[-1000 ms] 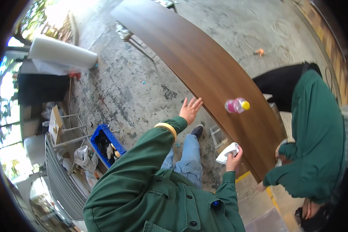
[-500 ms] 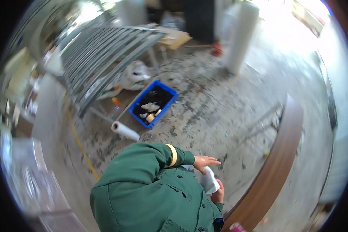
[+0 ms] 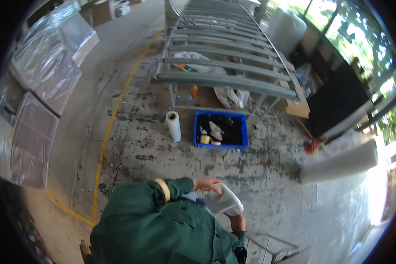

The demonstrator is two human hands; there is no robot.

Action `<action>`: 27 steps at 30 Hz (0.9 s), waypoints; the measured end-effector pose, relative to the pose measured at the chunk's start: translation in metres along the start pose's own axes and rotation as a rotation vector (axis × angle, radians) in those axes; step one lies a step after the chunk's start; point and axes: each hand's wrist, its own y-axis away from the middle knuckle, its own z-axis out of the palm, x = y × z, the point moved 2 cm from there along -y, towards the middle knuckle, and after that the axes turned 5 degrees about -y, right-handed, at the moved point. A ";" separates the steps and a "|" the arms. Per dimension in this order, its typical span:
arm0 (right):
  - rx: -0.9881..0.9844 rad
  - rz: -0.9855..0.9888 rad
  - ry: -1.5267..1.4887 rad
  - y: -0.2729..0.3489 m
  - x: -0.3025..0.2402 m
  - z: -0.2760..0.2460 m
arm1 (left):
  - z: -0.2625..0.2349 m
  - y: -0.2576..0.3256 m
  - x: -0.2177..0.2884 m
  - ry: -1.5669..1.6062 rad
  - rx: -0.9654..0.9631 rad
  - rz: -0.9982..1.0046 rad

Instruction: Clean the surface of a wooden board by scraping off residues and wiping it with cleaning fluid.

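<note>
A white, slightly see-through bundle (image 3: 225, 200), perhaps film or cloth, is held in front of my green jacket. My left hand (image 3: 208, 185) reaches across from the left, its fingers closed on the upper edge. Behind the lower right end sits my right hand (image 3: 238, 221); the bundle covers its fingers, and mainly the wrist and back of the hand show. A pale yellow ring (image 3: 163, 190), like a roll of tape, circles my left sleeve.
Ahead stands a slatted metal rack (image 3: 229, 80). Before it are a blue crate (image 3: 246, 132) with odds and ends and an upright film roll (image 3: 174, 127). Wrapped boxes (image 3: 33, 145) line the left; a big white roll (image 3: 339, 163) lies right. Another person's hand (image 3: 84, 249) shows lower left.
My view has swung left, so the rack and crate now lie straight ahead and the brown board has left the picture. My left fingers, stretched out before, have closed on the white bundle.
</note>
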 end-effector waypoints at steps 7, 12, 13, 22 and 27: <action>-0.161 0.079 -0.071 -0.164 -0.114 0.047 | -0.044 0.062 0.004 0.370 0.513 0.257; -0.388 -0.255 0.035 -0.293 -0.199 0.142 | -0.080 0.126 0.023 0.366 0.770 0.499; -0.449 -0.305 0.021 -0.315 -0.220 0.171 | -0.086 0.139 0.023 0.374 0.832 0.526; -0.657 -0.753 0.333 -0.487 -0.328 0.424 | -0.073 0.228 -0.020 0.592 1.380 0.727; -0.608 -0.867 0.818 -0.635 -0.295 0.484 | -0.035 0.225 -0.033 0.826 1.680 0.852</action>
